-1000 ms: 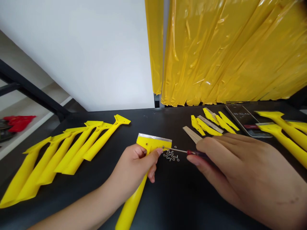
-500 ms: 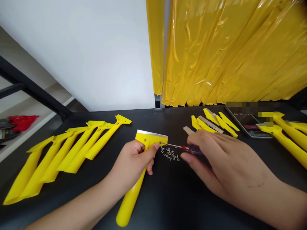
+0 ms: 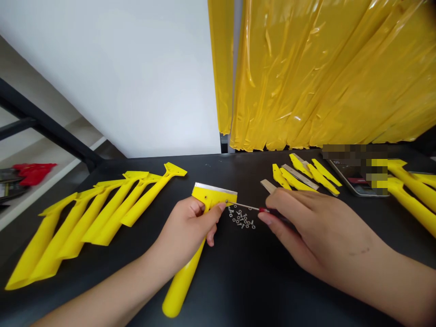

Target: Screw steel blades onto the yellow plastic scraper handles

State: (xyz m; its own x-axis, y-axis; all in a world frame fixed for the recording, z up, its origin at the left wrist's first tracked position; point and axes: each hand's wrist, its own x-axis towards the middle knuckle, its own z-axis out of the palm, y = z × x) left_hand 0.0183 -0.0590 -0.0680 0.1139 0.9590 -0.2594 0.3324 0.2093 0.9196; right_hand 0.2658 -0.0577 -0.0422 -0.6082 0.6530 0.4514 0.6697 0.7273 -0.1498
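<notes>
My left hand (image 3: 195, 225) grips the scraper (image 3: 214, 195) by its neck over the middle of the worktop (image 3: 238, 286), butt toward the near edge, apparently to steady it against the screwdriver (image 3: 262, 210) my right hand (image 3: 316, 227) pinches, tip at the screw (image 3: 227, 201). Loose nuts and screws (image 3: 242, 219) lie just beside, likely for easy reach, while yellow handles (image 3: 111, 209) line the left edge and yellow plates (image 3: 281, 177) sit by the far edge, right of centre, seemingly sorted apart.
</notes>
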